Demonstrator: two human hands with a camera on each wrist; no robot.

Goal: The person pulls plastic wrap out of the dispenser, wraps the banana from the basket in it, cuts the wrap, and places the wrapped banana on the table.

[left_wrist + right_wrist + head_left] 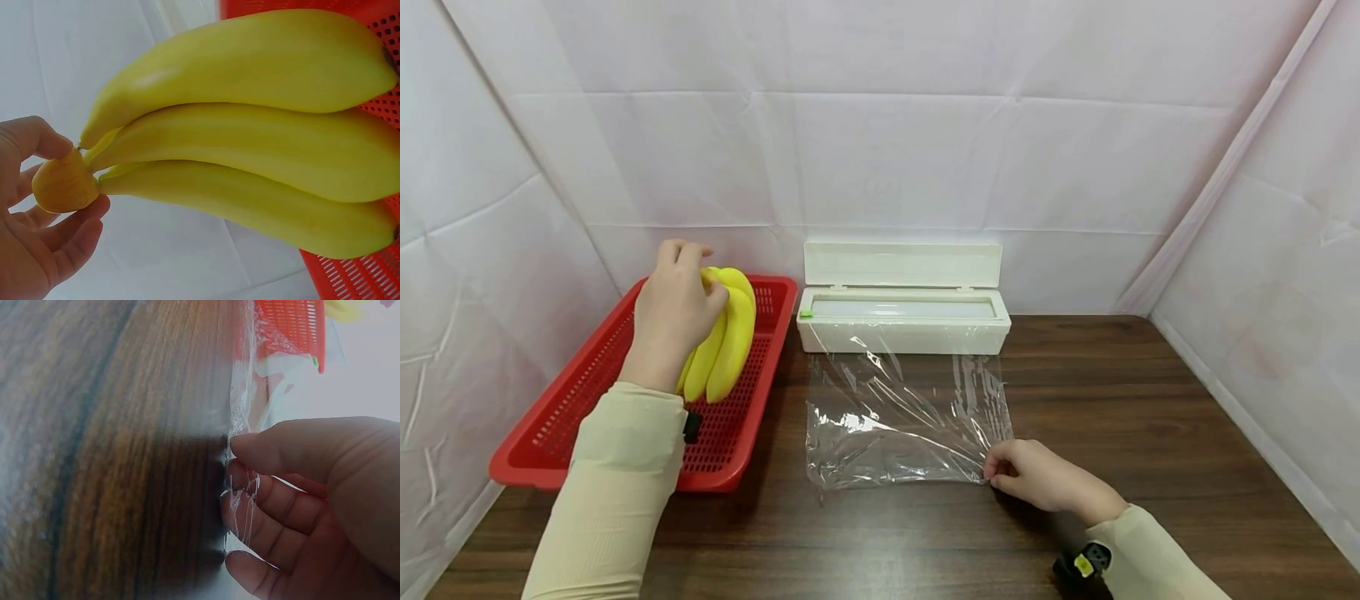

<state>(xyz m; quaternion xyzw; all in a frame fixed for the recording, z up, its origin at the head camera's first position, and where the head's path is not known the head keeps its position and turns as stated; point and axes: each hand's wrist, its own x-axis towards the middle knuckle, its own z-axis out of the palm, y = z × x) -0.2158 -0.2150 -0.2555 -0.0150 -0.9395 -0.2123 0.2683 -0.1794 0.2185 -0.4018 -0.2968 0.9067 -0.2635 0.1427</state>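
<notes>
A bunch of yellow bananas (730, 342) hangs from my left hand (676, 321) over the red basket. In the left wrist view, the thumb and fingers pinch the brown stem end (65, 182), and the bananas (250, 144) spread away to the right. My right hand (1048, 477) grips the near right corner of a sheet of clear plastic wrap (895, 425) lying across the table. In the right wrist view, bunched film (244, 506) shows between the thumb and fingers. The wrap runs back to a white dispenser box (902, 336) with its lid raised.
The red perforated basket (737, 467) stands at the left of the dark wooden table (1150, 417). A small green slider (807, 314) sits at the dispenser's left end. White cloth walls (895, 158) enclose the back and sides.
</notes>
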